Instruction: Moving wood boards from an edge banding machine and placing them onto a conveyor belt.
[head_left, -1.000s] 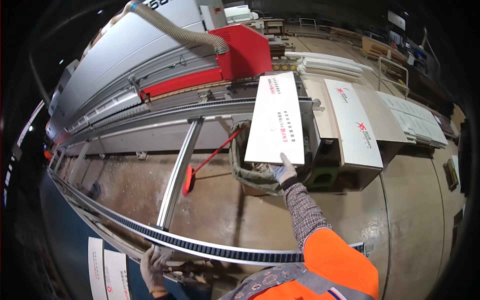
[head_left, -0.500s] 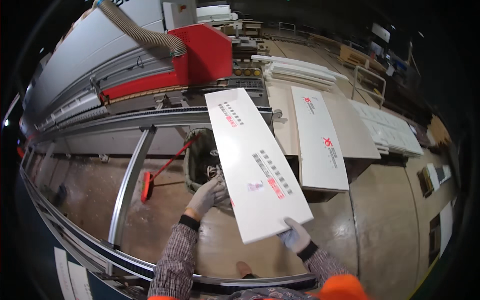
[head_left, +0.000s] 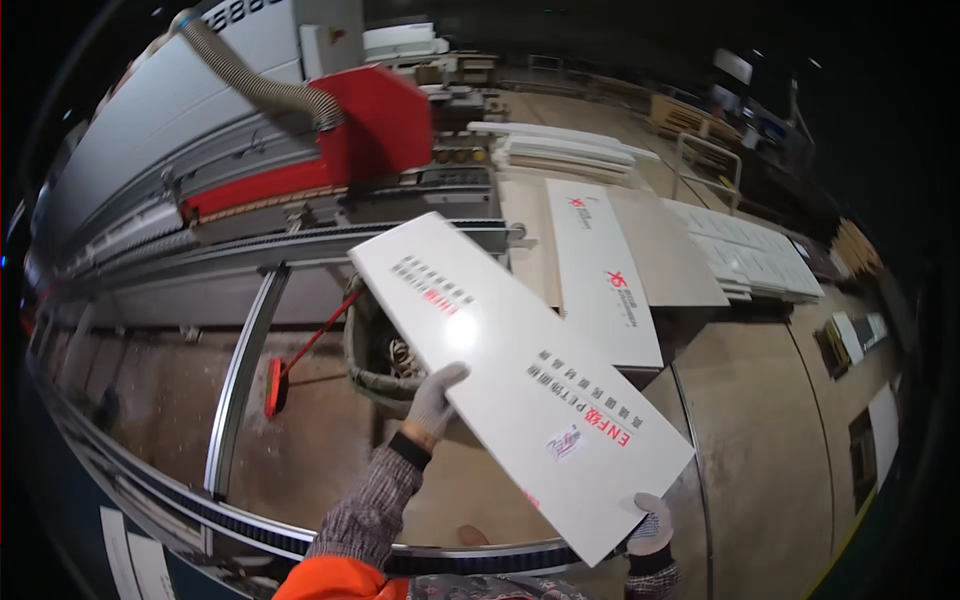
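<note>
A long white panel [head_left: 500, 350] with printed lettering and a small sticker is held in the air, slanting from upper left to lower right. My left hand [head_left: 436, 400], in a pale knit glove, grips its left long edge with the thumb on top. At the near right corner my right hand [head_left: 650, 522], gloved too, is closed on the edge, thumb on the face. The fingers of both hands are partly hidden under the panel. Beneath its left side stands a dark green bin [head_left: 368, 370] with scraps inside.
A machine with a red hood [head_left: 385, 122] and a hose [head_left: 255, 88] stands at the far left. A metal rail frame [head_left: 243, 385] runs nearby, with a red broom [head_left: 277, 388] beside the bin. To the right, another white panel [head_left: 600, 270] lies on a stack; further boards [head_left: 750, 250] lie beyond.
The panel has turned counter-clockwise, its far end swinging left and its near end right. My right hand has moved right and nearer with it; my left hand now grips the long edge.
</note>
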